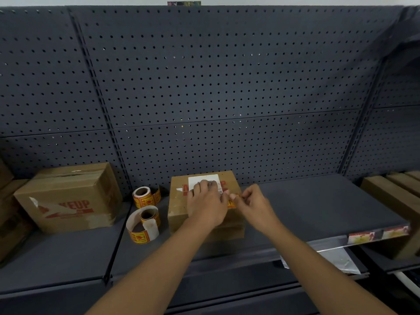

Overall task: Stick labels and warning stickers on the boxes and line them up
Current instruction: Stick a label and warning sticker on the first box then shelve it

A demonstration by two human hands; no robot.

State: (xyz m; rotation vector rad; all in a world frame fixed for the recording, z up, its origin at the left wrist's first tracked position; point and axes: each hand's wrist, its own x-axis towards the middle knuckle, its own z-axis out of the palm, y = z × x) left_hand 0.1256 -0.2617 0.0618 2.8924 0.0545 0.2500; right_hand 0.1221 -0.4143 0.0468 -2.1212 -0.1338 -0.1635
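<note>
A small cardboard box (179, 208) stands on the dark shelf (306, 205) in the middle. A white label (204, 179) is stuck on its top. My left hand (206, 201) lies flat on the box top, its fingers over the label. My right hand (252, 201) pinches a yellow-and-red warning sticker (232, 203) at the box's right top edge, close to my left thumb. Two rolls of warning stickers lie left of the box: one upright roll (144, 196) at the back, one partly unwound roll (144, 226) in front.
A bigger cardboard box (68, 198) with red print stands at the left of the shelf. More cartons show at the far left edge (9, 214) and the far right (391, 192). A dark pegboard wall (204, 87) backs the shelf. A plastic bag (338, 260) lies on the lower shelf.
</note>
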